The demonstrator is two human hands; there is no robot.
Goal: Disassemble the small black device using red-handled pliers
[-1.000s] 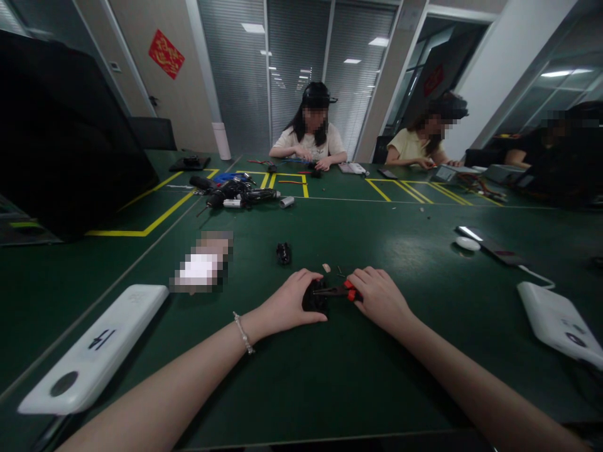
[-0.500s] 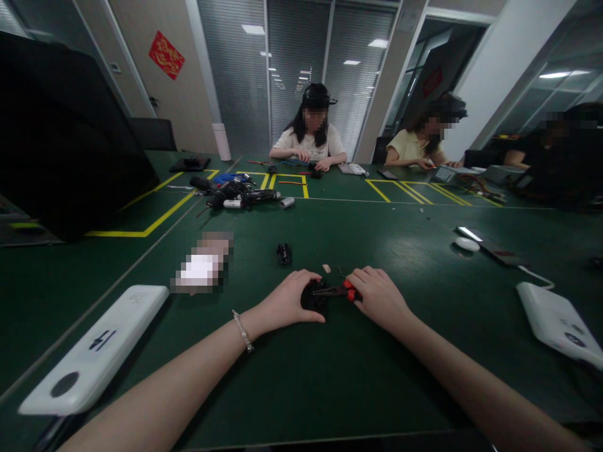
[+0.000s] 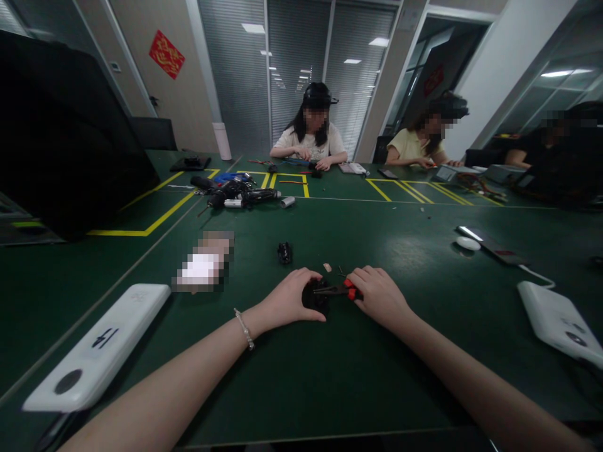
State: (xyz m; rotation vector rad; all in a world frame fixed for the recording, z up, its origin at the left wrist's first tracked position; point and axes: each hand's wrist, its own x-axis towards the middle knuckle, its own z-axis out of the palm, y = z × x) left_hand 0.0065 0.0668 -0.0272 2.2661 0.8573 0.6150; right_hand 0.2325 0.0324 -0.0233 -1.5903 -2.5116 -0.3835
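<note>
Thumb and fingers of my left hand [image 3: 293,297] curve around a small black part [image 3: 316,302] on the green table, gripping it at its left side. In my right hand [image 3: 377,290] are red-handled pliers [image 3: 335,290], whose dark jaws reach left onto the black part. What the jaws pinch is too small to make out. Just beyond the pliers lie a small pinkish piece [image 3: 327,267] and some thin screw-like bits [image 3: 341,270]. Farther off, a separate black part [image 3: 284,253] rests on the table.
White power banks lie at left [image 3: 101,345] and right [image 3: 558,320], near a blurred-out phone [image 3: 206,262] and a white oval object [image 3: 468,243]. Behind are a drill [image 3: 221,194] with cables and a dark monitor [image 3: 66,138]. Several people sit across the table.
Almost nothing differs. Both hands, the black part and the pliers hold nearly the same pose, and the view has shifted very slightly.
</note>
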